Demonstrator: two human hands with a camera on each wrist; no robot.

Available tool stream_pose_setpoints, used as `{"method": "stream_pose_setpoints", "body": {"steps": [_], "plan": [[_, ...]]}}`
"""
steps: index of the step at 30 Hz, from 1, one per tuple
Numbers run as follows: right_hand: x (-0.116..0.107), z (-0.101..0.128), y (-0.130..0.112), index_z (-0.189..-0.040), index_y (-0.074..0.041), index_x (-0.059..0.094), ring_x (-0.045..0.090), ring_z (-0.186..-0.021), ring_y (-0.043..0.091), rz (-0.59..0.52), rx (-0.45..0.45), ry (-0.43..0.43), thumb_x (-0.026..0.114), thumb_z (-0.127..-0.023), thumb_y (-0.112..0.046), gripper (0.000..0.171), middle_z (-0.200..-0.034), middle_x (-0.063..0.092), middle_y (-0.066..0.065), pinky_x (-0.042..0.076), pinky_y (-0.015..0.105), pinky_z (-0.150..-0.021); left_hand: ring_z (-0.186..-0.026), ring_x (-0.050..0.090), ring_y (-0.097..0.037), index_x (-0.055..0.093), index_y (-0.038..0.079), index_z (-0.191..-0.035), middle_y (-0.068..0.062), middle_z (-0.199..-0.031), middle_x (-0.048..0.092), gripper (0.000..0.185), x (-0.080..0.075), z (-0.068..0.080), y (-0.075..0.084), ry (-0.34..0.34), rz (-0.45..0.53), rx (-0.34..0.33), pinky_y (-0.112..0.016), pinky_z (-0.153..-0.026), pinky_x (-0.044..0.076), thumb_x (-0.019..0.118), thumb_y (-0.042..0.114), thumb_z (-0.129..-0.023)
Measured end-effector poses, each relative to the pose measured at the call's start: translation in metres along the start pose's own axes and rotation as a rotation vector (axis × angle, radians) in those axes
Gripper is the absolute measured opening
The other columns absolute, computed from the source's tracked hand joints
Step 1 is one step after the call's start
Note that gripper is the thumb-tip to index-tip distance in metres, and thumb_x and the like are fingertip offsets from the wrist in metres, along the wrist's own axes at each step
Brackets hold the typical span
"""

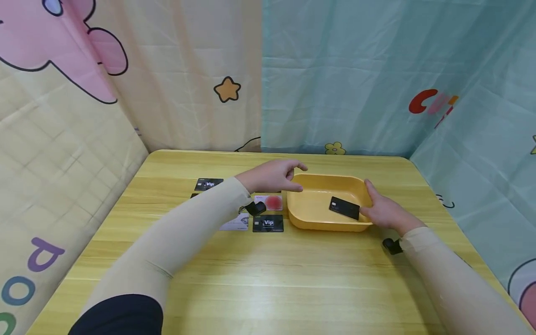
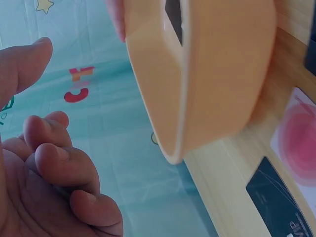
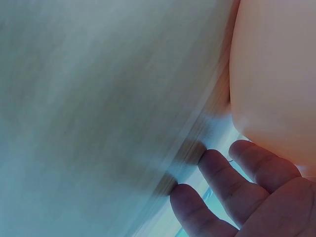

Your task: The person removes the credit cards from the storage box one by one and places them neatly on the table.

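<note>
At frame centre, the left hand (image 1: 274, 176) hovers with fingers loosely curled, holding nothing, just beside the yellow tray's (image 1: 318, 222) left rim. The right hand (image 1: 383, 210) rests with relaxed fingers against the tray's right wall, thumb over the rim. A black card (image 1: 344, 208) lies inside; more cards (image 1: 268, 223) lie left of the tray.

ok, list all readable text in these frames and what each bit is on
"Vip": black card at the front of the row on the table.
"Vip": black card at the back left.
"VIP": part shows on the dark card in the left wrist view.
Black card in the yellow tray: print too small.
White card, red curtain letters: unreadable.
</note>
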State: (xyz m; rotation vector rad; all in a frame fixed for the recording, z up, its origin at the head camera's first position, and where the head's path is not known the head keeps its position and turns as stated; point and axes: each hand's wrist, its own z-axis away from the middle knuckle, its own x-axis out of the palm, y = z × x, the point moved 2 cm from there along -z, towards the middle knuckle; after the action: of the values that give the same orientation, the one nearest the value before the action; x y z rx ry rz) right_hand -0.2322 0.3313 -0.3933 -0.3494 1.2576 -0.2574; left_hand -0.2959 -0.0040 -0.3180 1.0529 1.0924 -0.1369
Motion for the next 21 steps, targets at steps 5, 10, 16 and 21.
{"method": "stream_pose_setpoints", "body": {"steps": [5,10,16,21], "plan": [[0.001,-0.001,0.001,-0.166,-0.003,-0.015,0.062,-0.100,0.039,-0.004,0.009,-0.007,0.054,-0.103,-0.031,0.098,-0.160,0.027,0.044,0.048,0.051,-0.087,-0.068,0.047,-0.014,0.052,0.019,-0.153,0.000,-0.079,0.051,0.062,0.003,-0.016,0.011,-0.020,0.009,-0.006,-0.030,-0.067,0.043,0.076,0.036,-0.098],[0.001,-0.002,0.002,-0.166,-0.003,-0.013,0.060,-0.102,0.040,-0.011,0.005,-0.007,0.056,-0.101,-0.027,0.098,-0.160,0.027,0.044,0.047,0.051,-0.087,-0.068,0.047,-0.014,0.052,0.017,-0.153,0.001,-0.077,0.052,0.063,0.010,-0.030,0.016,-0.037,0.005,0.011,-0.029,-0.068,0.043,0.076,0.035,-0.098],[-0.003,-0.001,-0.001,-0.167,-0.003,-0.008,0.060,-0.107,0.042,0.003,0.016,-0.009,0.057,-0.098,-0.020,0.096,-0.157,0.032,0.045,0.048,0.053,-0.090,-0.069,0.049,-0.014,0.052,0.014,-0.153,0.002,-0.076,0.051,0.064,0.022,-0.040,0.012,-0.079,0.009,0.012,-0.028,-0.067,0.043,0.076,0.037,-0.098],[-0.003,-0.002,-0.003,-0.167,-0.004,-0.008,0.060,-0.099,0.039,0.004,0.035,-0.011,0.055,-0.101,-0.023,0.094,-0.158,0.032,0.043,0.049,0.048,-0.084,-0.070,0.049,-0.015,0.053,0.010,-0.152,0.000,-0.078,0.051,0.063,0.026,-0.044,0.008,-0.080,0.030,0.002,-0.028,-0.067,0.042,0.076,0.034,-0.098]]}}
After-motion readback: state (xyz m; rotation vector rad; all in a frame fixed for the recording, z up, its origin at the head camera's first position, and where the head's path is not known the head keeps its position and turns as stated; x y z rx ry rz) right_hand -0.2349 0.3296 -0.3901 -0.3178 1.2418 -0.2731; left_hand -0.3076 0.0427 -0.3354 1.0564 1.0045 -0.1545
